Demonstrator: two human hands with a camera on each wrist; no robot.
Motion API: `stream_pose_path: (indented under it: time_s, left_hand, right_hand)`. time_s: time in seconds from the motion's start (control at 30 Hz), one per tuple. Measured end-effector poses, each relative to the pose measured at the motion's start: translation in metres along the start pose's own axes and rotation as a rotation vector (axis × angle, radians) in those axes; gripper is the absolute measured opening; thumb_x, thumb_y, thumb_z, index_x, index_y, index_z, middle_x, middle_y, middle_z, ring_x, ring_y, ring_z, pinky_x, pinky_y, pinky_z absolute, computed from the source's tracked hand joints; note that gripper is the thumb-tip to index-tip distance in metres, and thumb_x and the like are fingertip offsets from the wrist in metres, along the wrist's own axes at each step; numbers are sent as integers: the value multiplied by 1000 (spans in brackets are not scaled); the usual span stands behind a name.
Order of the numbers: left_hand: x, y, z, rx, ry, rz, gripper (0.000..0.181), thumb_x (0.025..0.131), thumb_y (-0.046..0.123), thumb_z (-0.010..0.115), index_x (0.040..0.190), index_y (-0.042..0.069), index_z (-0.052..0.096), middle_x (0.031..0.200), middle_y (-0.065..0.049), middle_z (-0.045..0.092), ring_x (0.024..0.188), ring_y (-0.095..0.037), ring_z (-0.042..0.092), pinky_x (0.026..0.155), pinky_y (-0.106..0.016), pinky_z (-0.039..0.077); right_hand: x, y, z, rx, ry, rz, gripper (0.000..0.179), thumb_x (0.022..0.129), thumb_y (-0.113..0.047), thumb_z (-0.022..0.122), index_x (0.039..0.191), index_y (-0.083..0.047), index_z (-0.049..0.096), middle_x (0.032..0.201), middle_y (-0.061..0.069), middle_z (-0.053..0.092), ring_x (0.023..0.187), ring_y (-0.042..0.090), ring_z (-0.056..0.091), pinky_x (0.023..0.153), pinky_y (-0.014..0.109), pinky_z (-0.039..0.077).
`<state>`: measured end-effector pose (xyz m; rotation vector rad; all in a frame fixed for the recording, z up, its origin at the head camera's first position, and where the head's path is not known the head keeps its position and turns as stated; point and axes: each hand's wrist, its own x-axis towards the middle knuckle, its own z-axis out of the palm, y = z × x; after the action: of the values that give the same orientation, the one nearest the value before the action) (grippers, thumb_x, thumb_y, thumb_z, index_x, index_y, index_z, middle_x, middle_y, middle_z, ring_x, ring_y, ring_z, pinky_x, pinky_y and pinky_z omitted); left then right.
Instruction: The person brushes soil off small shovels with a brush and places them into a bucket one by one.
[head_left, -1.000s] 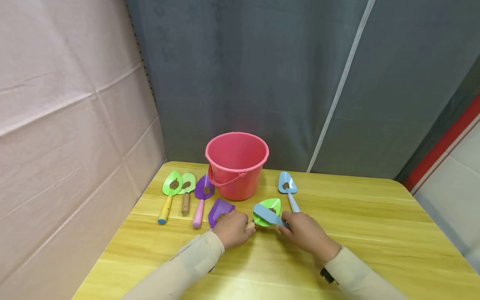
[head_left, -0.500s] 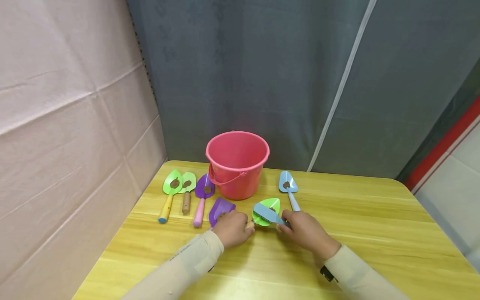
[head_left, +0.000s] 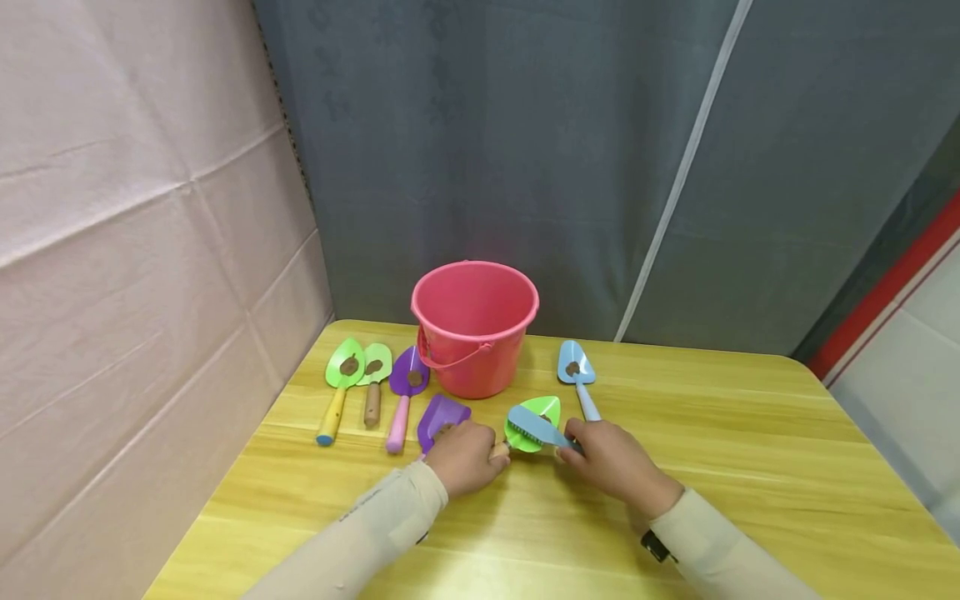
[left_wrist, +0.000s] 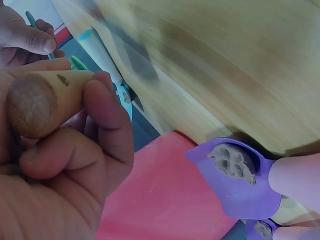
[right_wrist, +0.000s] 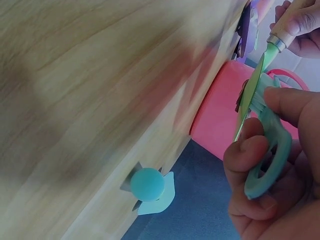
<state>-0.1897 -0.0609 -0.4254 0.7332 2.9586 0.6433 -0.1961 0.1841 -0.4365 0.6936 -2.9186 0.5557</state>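
Note:
In the head view my left hand (head_left: 467,458) grips the wooden handle (left_wrist: 55,100) of a hand trowel with a bright green blade (head_left: 550,406). The left wrist view shows the fingers curled round it. My right hand (head_left: 618,468) holds a light blue brush (head_left: 534,423) by its looped handle (right_wrist: 275,160). The brush's bristles lie over the green blade, and a brown lump partly shows beneath them. Close to my left hand lies a purple trowel (head_left: 438,415) bearing a dented brown lump (left_wrist: 232,161); its pink handle (left_wrist: 297,181) is mostly hidden in the head view.
Behind the hands stands a pink bucket (head_left: 480,367), its handle lowered. Left of it lie a green trowel (head_left: 337,408), a pale green trowel (head_left: 372,404) and a purple trowel (head_left: 401,417). A light blue trowel (head_left: 576,379) lies right of the bucket. These trowels carry brown lumps.
Over the last second the brush shifts very slightly on the green blade. Both hands stay in nearly the same place, and the other trowels and the bucket stay put.

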Motion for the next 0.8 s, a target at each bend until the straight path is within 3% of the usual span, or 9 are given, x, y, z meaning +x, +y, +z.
stream_pose_path:
  time_s: [0.8]
  left_hand:
    - [-3, -2, -1, 26, -19, 16, 43, 89, 26, 71, 60, 18, 41, 57, 6, 41, 53, -10, 40, 54, -29, 39]
  right_hand:
    - [-2, -3, 2, -40, 23, 9, 21, 88, -23, 76, 84, -16, 57, 60, -8, 44, 52, 9, 40, 47, 28, 34]
